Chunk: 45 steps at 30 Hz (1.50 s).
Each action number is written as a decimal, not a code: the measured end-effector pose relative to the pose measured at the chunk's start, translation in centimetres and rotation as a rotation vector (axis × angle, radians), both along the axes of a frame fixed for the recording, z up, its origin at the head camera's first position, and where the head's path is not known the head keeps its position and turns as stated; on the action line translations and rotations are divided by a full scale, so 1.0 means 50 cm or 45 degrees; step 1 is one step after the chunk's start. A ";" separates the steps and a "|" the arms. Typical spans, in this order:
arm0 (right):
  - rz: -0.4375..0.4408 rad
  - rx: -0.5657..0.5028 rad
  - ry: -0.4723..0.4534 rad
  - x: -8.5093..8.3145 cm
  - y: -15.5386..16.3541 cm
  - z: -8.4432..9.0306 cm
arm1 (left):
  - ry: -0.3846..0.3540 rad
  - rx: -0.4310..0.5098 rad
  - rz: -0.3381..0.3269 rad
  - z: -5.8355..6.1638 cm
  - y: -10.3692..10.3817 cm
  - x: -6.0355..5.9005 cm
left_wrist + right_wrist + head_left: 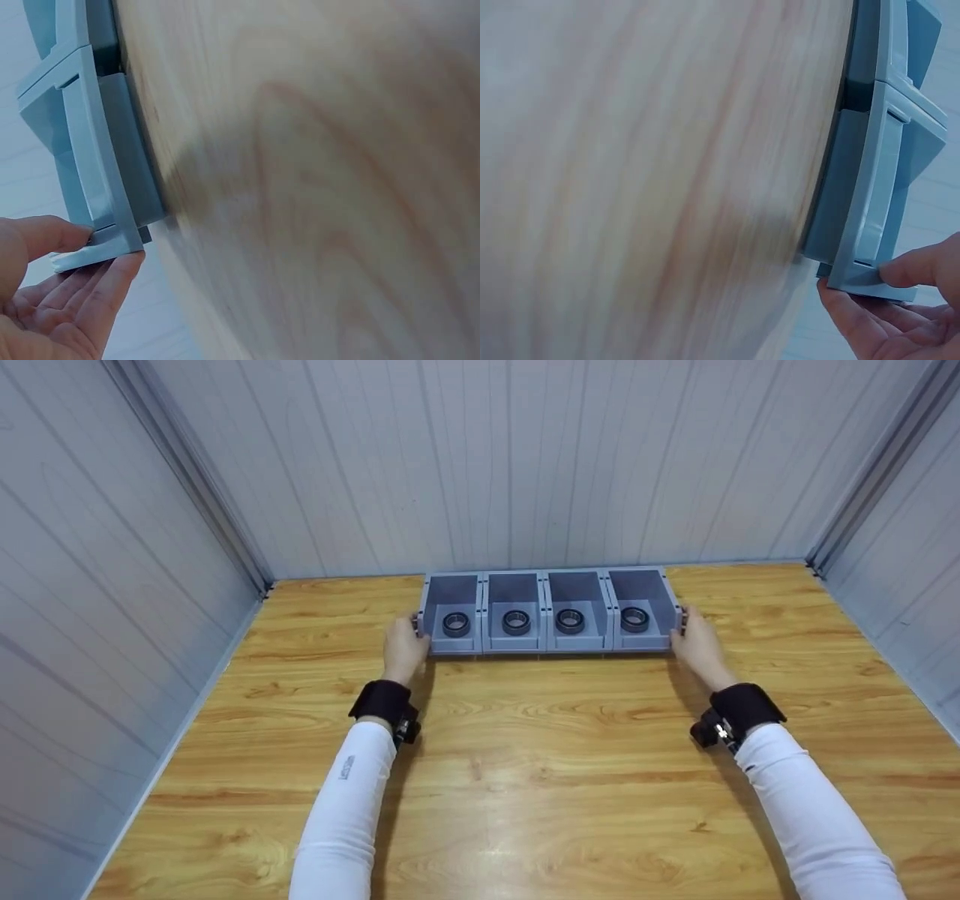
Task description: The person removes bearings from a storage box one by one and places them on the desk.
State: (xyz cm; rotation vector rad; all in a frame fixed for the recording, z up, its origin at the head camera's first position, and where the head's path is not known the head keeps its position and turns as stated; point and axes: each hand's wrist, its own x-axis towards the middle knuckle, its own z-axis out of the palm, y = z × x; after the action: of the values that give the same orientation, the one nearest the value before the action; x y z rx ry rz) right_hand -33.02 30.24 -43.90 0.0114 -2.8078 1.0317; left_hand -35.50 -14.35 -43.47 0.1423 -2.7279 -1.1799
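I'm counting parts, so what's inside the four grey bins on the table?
Each of the four grey bins holds one dark metal ring, lying flat near its front. The bin floors behind the front lips are partly hidden.

Wooden table (525,780) — light grain, enclosed by pale panelled walls (525,457) on three sides. Row of four joined grey bins (550,611) set directly on tabletop near back wall, open fronts turned toward viewer. Bin row seen standing flat on wood in both wrist views — nothing else seen resting on tabletop.
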 end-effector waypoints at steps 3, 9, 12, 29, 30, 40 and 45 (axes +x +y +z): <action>0.006 -0.002 -0.004 0.005 -0.001 0.001 | 0.014 0.011 -0.013 0.000 -0.004 0.006; -0.002 -0.002 -0.055 0.018 -0.002 0.002 | -0.044 0.068 -0.016 0.001 -0.007 0.018; 0.012 -0.031 -0.069 0.024 0.000 0.002 | -0.059 0.090 -0.023 0.002 -0.008 0.025; 0.020 -0.011 -0.115 0.055 0.014 0.012 | -0.077 0.165 -0.095 0.008 -0.007 0.063; 0.023 -0.013 -0.119 0.057 0.015 0.012 | -0.084 0.162 -0.098 0.008 -0.008 0.064; 0.064 -0.016 -0.122 0.078 0.021 0.011 | -0.082 0.220 -0.136 0.004 -0.016 0.080; 0.080 -0.052 -0.151 0.085 0.024 0.014 | -0.103 0.235 -0.149 0.005 -0.020 0.089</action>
State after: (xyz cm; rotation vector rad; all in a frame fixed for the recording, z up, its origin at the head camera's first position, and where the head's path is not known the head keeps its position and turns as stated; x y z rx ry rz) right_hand -28.76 31.44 -43.17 0.0358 -2.9087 1.1396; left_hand -31.06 -15.33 -43.23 0.0547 -2.7243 -1.4888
